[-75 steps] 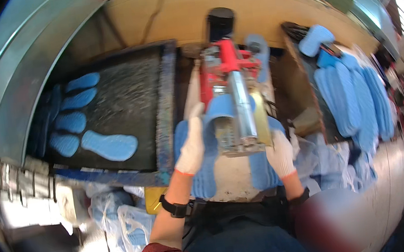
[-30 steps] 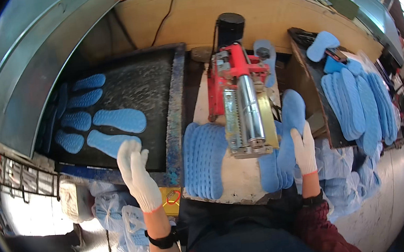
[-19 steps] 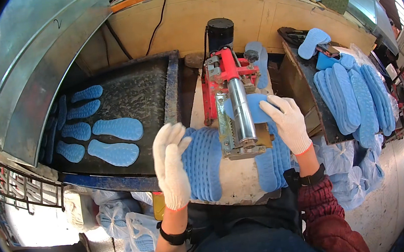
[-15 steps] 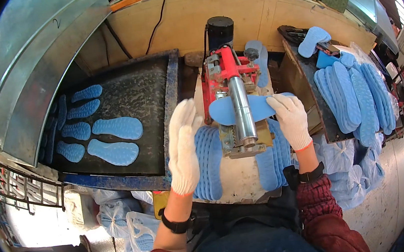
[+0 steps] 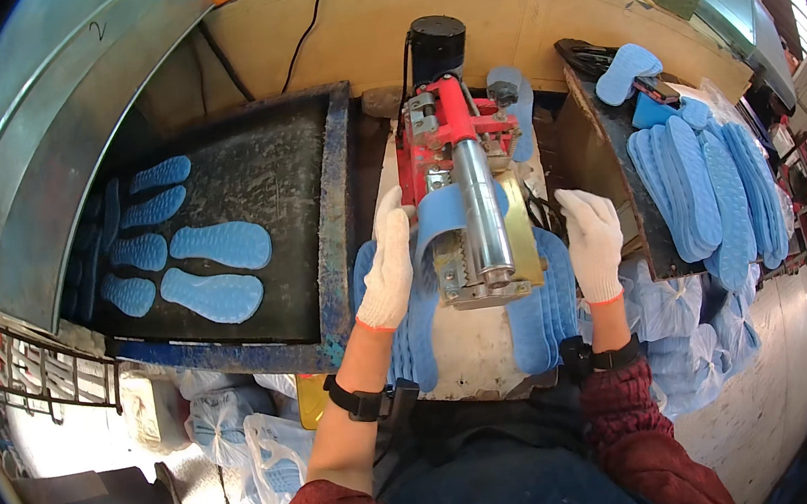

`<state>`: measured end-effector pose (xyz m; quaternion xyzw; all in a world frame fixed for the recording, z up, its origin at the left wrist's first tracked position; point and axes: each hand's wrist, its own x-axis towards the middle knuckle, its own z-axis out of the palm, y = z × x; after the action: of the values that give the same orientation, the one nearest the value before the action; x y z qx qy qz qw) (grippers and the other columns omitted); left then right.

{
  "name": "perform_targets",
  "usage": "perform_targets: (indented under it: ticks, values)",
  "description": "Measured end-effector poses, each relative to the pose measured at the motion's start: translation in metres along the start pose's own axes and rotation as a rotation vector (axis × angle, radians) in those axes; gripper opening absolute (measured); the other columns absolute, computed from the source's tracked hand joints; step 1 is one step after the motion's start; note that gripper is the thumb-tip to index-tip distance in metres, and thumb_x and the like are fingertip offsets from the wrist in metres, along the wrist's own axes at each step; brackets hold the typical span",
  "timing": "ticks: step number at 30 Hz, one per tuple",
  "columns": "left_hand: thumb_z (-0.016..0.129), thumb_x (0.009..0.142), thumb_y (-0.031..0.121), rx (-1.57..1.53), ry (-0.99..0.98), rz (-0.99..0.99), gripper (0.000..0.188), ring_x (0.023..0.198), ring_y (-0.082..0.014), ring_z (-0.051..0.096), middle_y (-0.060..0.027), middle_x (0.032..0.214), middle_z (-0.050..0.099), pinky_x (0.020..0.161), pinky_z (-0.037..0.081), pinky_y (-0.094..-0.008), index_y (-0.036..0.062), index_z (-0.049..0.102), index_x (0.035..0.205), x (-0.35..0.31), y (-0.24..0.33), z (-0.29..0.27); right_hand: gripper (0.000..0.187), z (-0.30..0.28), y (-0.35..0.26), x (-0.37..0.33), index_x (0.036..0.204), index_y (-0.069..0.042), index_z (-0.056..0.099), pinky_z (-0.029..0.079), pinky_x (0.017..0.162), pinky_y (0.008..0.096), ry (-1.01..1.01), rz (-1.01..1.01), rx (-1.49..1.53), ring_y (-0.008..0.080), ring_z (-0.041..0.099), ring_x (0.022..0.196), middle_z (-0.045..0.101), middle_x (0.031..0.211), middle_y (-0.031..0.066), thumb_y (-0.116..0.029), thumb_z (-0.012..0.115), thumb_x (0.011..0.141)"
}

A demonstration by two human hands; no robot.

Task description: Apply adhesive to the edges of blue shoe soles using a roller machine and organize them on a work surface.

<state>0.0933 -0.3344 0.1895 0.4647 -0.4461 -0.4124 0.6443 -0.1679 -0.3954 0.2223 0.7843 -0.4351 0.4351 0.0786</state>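
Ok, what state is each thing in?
Red-and-silver machine, loaded; whether running, unclear.
Elongated blue insole in it, bent.
White-gloved left hand, open, beside machine.
White-gloved right hand, open, empty.
Blue textured insoles on black tray, mostly flat.
Clear plastic bags at right, filled.

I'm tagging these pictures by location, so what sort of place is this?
Most likely a factory or workshop for shoe insoles. A red machine with a metal roller stands in the middle, blue sole-shaped pieces lie on a dark surface at left, and clear bags sit at right.
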Motion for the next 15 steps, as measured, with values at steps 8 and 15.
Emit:
perform_targets:
  ticks: [8,15]
  values:
    - [0.03,0.106,0.048,-0.542,0.01,-0.544,0.061,0.122,-0.0144,0.051,-0.007,0.137,0.053,0.106,0.039,-0.0299,0.0012,0.043,0.144,-0.062,0.015,-0.02,0.026,0.041,0.007,-0.108,0.113,-0.001,0.066,0.049,0.089,0.0378,-0.464,0.377,0.267,0.0344,0.064,0.098,0.068,0.103,0.0185,-0.012,0.055,0.092]
    - [0.035,0.103,0.052,-0.749,0.205,-0.424,0.062,0.115,-0.016,0.058,-0.0061,0.129,0.06,0.1,0.046,-0.0321,0.0029,0.05,0.138,-0.085,0.061,-0.062,0.054,0.114,-0.071,-0.131,0.123,-0.001,0.061,0.032,0.108,0.0483,-0.782,0.396,0.469,0.04,0.048,0.124,0.056,0.132,0.0183,-0.042,0.064,0.087]
